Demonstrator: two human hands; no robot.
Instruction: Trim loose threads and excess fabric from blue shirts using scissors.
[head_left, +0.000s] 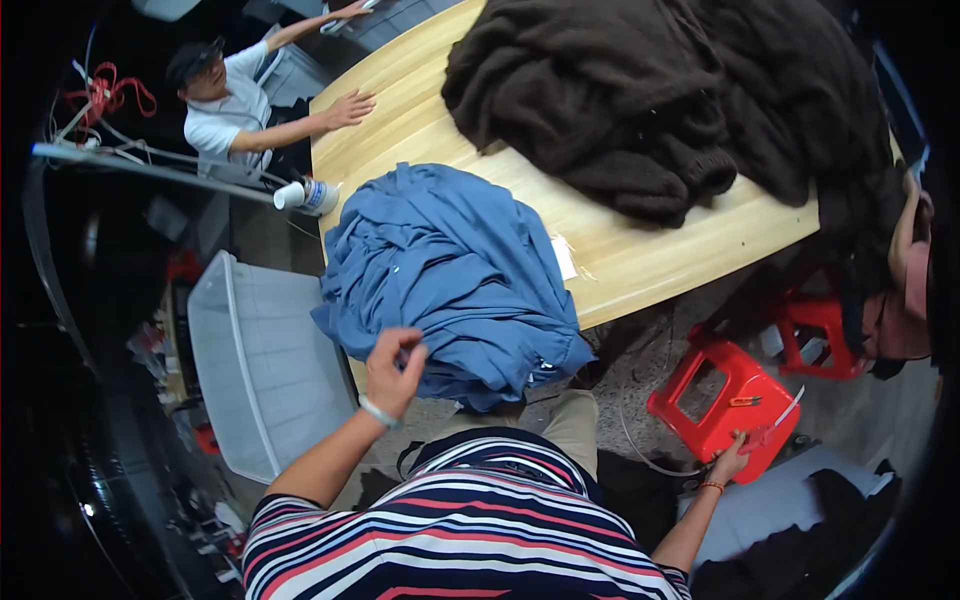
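A heap of blue cloth (450, 260) lies on the near end of the wooden table and hangs over its edge in front of me. My left hand (395, 375) is just above the cloth's near left side, its fingers bent but apart and nothing seen between them. Down to the right, my right hand (732, 460) is at the edge of a red plastic stool (715, 425), closed round a red-handled tool (764, 437) with a thin pale tip. Its exact kind is unclear. Small orange snips (745, 402) lie on the stool.
Dark brown knitwear (600, 100) is piled across the wooden table (400, 110). A white-capped bottle (318, 196) stands at its left edge. Left is a pale plastic bin (275, 370); another red stool (815, 335) is right. One person (225, 115) works at left, another's arm (905, 230) shows right.
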